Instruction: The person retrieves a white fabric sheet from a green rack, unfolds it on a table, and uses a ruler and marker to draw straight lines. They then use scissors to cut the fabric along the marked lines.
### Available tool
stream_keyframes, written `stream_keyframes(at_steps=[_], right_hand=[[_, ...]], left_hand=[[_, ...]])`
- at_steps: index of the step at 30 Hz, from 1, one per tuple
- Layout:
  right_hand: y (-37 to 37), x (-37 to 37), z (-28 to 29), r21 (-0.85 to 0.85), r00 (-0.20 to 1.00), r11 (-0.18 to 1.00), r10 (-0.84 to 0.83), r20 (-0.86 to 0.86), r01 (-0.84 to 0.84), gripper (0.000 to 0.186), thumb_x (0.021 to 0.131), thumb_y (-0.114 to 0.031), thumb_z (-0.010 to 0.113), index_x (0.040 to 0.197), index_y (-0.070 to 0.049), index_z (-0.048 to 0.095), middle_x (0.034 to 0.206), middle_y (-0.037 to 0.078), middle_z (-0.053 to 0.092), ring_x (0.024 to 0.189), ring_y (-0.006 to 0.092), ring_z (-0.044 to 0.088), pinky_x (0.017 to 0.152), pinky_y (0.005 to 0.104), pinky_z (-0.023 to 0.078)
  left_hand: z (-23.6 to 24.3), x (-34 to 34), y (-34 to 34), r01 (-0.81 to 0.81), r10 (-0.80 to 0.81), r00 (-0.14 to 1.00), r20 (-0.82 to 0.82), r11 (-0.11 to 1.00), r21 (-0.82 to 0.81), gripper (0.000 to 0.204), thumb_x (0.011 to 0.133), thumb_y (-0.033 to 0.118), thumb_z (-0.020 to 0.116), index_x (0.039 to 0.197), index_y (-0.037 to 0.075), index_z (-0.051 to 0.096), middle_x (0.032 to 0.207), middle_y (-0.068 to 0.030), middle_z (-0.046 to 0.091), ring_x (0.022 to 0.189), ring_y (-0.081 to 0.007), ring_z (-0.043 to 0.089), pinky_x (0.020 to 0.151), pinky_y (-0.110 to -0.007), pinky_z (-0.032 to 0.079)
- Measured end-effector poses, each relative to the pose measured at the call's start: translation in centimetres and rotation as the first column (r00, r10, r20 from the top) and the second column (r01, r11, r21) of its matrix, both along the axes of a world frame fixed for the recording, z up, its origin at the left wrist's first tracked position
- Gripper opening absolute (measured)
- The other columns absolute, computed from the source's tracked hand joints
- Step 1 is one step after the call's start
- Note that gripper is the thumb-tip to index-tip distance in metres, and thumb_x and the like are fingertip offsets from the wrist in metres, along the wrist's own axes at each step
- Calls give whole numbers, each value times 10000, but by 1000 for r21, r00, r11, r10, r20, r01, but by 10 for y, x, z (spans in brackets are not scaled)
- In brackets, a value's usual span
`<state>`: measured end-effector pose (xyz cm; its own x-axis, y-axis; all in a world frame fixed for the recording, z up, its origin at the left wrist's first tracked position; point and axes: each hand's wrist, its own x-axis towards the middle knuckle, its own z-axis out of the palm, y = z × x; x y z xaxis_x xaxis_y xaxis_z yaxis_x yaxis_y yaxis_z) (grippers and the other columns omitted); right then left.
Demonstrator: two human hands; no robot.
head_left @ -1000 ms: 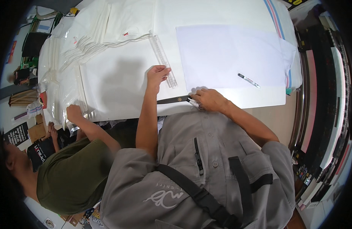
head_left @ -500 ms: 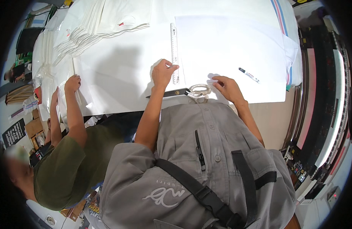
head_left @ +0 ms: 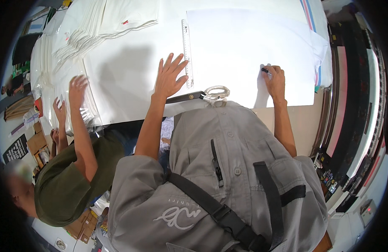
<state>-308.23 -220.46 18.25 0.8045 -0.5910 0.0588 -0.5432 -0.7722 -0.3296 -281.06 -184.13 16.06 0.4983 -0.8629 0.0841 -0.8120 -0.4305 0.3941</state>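
Note:
My left hand (head_left: pixel 170 79) is open over the white sheet, its spread fingers beside the clear ruler (head_left: pixel 186 46); whether a fingertip touches it I cannot tell. The ruler lies lengthwise along the left edge of a large white paper (head_left: pixel 240 46). Farther right, my right hand (head_left: pixel 276 83) is closed around a marker (head_left: pixel 264 70); only its dark end shows. Between my hands, close to my body, rests a pair of scissors (head_left: pixel 187 98) with black blades pointing left and handles wrapped in pale material.
Stacked white folded cloths (head_left: pixel 91 31) lie at the far left, with clear plastic packaging (head_left: pixel 47 71) next to them. A co-worker in a dark green shirt (head_left: pixel 68 185) works at the left, hands over the plastic. Striped cloth (head_left: pixel 309 19) borders the table's right side.
My right hand has moved right and picked up the marker from the paper. My left hand has let go of the ruler and spread its fingers, shifting slightly left. The co-worker's hands moved.

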Motion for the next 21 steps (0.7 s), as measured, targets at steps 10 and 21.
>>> stream_keyframes(at_steps=[10,21], right_hand=[[5,8,12,-15,999,1000,21,36,-20,186,993,-163,666,1164,-96,696,1191,99,686,1067,318,646,881,462,517],[32,23,31,324,958,938,-201,205,128,254,1050,-228,627,1193,-18,642,1151,143,669,995,271,639,878,396,527]], left_hand=[[-8,-2,-3,7,-10,996,90,1000,29,596,995,544,619,1514,257,562,1667,39,410,1563,-319,300,1258,-642,214],[-7,-4,-5,18,-22,994,107,999,43,625,1008,546,591,1528,203,537,1674,25,398,1568,-320,284,1259,-623,203]])
